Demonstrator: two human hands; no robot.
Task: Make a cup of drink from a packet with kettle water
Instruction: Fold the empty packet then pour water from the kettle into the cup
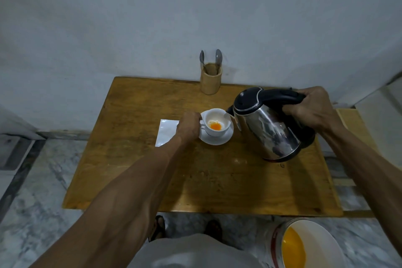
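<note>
The right hand (pixel 313 111) is closed around the black handle of the kettle (pixel 269 128), fingers wrapped tight, and tilts it so the spout comes over the rim of the cup (pixel 215 124). The cup stands on a saucer (pixel 217 140) near the middle of the table (pixel 195 180), a little toward the far edge. The left hand (pixel 189 126) grips the cup at its handle side, fingers pinched together, most likely to keep it from sliding while water comes in. Orange powder (pixel 215 126) lies wet at the bottom, so the pour seems just beginning. The empty packet (pixel 166 131) lies flat just left of the saucer, partly under the left arm. A holder (pixel 210 79) with spoons (pixel 218 56) waits at the far edge, probably for stirring after. A bucket (pixel 309 243) with orange liquid stands on the floor by the near right corner.
</note>
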